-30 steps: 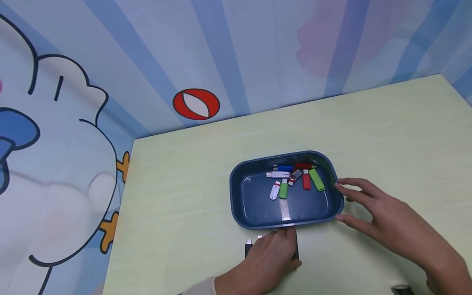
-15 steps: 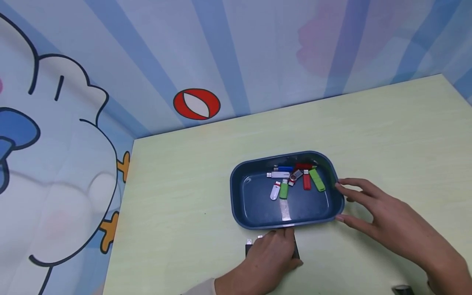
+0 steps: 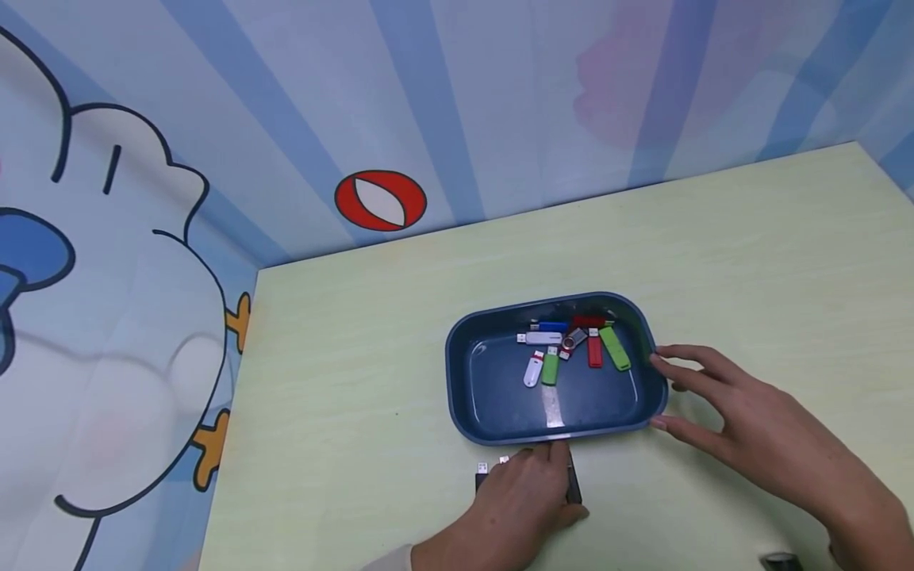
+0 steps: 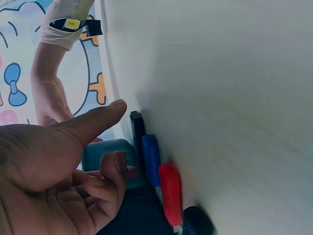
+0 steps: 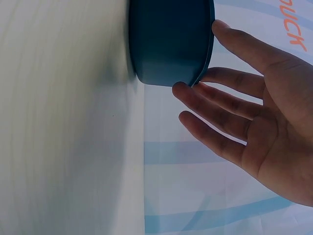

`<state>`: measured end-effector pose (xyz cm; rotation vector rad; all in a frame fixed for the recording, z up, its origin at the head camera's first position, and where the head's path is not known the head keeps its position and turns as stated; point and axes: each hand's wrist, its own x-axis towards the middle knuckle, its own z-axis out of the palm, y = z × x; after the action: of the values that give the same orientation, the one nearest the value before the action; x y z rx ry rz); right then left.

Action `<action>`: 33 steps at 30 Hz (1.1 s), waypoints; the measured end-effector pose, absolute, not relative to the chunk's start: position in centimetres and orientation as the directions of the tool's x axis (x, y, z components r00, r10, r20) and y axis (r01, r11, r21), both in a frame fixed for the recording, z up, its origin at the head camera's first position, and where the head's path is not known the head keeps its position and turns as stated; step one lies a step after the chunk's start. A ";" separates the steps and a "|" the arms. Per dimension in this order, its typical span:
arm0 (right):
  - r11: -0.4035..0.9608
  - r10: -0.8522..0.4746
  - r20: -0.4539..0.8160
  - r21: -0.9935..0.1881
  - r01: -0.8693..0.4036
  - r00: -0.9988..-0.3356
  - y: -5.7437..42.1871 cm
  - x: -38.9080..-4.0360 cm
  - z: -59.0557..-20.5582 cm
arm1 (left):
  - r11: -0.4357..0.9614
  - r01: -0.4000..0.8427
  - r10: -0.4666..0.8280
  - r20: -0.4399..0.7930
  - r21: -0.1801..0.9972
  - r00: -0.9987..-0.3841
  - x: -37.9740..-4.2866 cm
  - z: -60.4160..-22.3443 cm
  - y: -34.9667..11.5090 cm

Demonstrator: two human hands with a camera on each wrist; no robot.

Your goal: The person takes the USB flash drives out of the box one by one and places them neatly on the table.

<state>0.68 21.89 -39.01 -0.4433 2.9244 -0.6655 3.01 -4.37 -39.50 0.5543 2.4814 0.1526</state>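
A dark blue plastic tray holds several USB flash drives, among them a white one and a bright green one. At its right end my right hand touches the side with spread, nearly straight fingers; the right wrist view shows thumb and fingertips at the rim. Just in front of the tray, my left hand lies over a row of drives. The left wrist view shows that row: a black, a blue and a red drive. There the thumb points out and the fingers bend loosely, with nothing visible between them.
The pale wooden table runs back to a blue striped backdrop with a red and white ball printed on it. A cartoon figure covers the left wall. A small dark object shows at the bottom edge, under the right forearm.
My left thumb has slid slightly to the right, and the black drive beside it leans a little more to the right. My right hand and the tray have stayed in place.
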 end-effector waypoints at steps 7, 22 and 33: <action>0.859 -0.310 -0.045 -0.442 -0.259 -0.950 22.0 0.7 -39.1 | 0.884 0.406 0.468 -0.466 0.233 -0.751 3.3 -38.3 -4.9; 0.861 -0.301 -0.083 -0.452 -0.233 -0.950 22.0 0.6 -39.2 | 0.825 0.440 0.533 -0.228 0.354 -0.815 2.4 -36.0 -6.0; 0.855 -0.310 -0.045 -0.451 -0.258 -0.950 22.0 0.7 -39.1 | 0.832 0.379 0.480 -0.183 0.404 -0.858 1.0 -35.5 -6.7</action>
<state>0.73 22.03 -39.11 -0.4475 2.9126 -0.6834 1.03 -6.69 -35.53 0.6553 2.7364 0.5197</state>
